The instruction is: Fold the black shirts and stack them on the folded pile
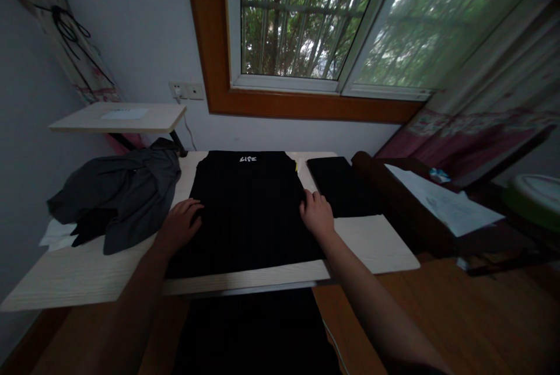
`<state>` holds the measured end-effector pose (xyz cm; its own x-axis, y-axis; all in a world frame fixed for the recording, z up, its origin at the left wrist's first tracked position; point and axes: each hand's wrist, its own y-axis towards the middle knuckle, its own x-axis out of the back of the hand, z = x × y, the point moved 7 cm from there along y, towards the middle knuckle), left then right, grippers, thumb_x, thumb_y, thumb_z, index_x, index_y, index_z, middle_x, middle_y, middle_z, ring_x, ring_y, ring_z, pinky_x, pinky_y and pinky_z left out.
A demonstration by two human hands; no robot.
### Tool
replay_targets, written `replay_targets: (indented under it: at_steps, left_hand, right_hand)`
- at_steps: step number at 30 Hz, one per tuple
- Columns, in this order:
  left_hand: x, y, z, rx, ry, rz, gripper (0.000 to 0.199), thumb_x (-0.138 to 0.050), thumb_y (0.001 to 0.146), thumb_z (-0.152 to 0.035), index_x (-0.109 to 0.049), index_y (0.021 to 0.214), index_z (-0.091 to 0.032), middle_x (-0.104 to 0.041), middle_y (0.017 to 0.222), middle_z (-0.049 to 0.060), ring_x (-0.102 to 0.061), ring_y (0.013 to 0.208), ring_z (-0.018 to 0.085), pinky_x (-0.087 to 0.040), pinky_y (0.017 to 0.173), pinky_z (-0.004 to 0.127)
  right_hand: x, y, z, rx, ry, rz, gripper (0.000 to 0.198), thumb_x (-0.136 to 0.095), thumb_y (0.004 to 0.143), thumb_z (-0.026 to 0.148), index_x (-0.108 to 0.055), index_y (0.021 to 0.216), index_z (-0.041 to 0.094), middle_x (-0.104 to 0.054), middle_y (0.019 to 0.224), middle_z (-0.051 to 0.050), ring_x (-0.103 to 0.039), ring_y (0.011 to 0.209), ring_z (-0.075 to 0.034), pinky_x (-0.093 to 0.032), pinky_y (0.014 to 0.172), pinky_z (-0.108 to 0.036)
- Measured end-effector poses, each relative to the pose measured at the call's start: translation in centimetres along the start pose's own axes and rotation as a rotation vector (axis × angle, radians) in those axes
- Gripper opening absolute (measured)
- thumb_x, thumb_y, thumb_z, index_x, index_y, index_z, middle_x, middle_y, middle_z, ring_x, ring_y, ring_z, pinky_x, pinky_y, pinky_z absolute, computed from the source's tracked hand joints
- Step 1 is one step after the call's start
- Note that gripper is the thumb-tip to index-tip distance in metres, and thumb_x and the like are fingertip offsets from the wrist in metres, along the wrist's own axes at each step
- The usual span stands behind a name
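Observation:
A black garment [251,211], probably a shirt, lies spread flat on a pale wooden table [371,246]. Small white marks, upside down from here, show near its far edge. My left hand [181,224] rests on the garment's left side, fingers stretched over the edge and thumb apart from them. On the opposite side my right hand [317,213] touches the right edge, its fingers extended and laid on the cloth. Both hands are at about mid-length of the garment. A folded black cloth [343,185] lies just right of my right hand.
A crumpled dark grey garment [131,188] is heaped at the table's left, beside white material [56,234]. Above it stands a small raised shelf [153,118]. To the right are a dark brown piece of furniture [394,211] and a white sheet [441,200]. A window [306,25] is ahead.

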<state>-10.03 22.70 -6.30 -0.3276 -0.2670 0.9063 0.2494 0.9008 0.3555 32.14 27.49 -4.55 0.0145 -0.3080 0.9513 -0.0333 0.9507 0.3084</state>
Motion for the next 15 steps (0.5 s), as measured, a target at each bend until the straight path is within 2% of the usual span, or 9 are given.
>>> replay_targets:
  at_steps: [6,12,15]
  left_hand:
    - [0.1,0.0,0.3,0.020,-0.019,-0.002,0.035,-0.051,0.087,-0.023,-0.061,0.120,-0.022,-0.059,0.134,0.009,-0.048,0.131,0.029,-0.038,0.113,0.051]
    - [0.9,0.0,0.2,0.042,-0.035,-0.022,0.017,-0.052,0.081,-0.018,-0.059,0.096,-0.022,-0.060,0.124,0.009,-0.050,0.122,0.029,-0.039,0.110,0.048]
    - [0.9,0.0,0.4,0.055,-0.026,-0.018,0.015,-0.052,0.080,-0.019,-0.060,0.092,-0.022,-0.060,0.115,0.008,-0.051,0.115,0.029,-0.040,0.107,0.048]
  right_hand:
    - [-0.3,0.1,-0.3,-0.011,0.021,0.012,0.042,-0.046,0.098,0.025,-0.049,0.139,0.015,-0.064,0.113,-0.016,-0.058,0.104,-0.029,-0.043,0.087,-0.037]
    - [-0.8,0.3,-0.7,-0.009,0.116,0.040,0.043,-0.045,0.098,0.022,-0.048,0.141,0.015,-0.067,0.117,-0.015,-0.062,0.106,-0.026,-0.044,0.093,-0.034]
    - [-0.9,0.5,-1.0,-0.009,0.157,0.038,0.043,-0.046,0.097,0.023,-0.048,0.140,0.015,-0.069,0.117,-0.015,-0.064,0.106,-0.026,-0.044,0.093,-0.034]
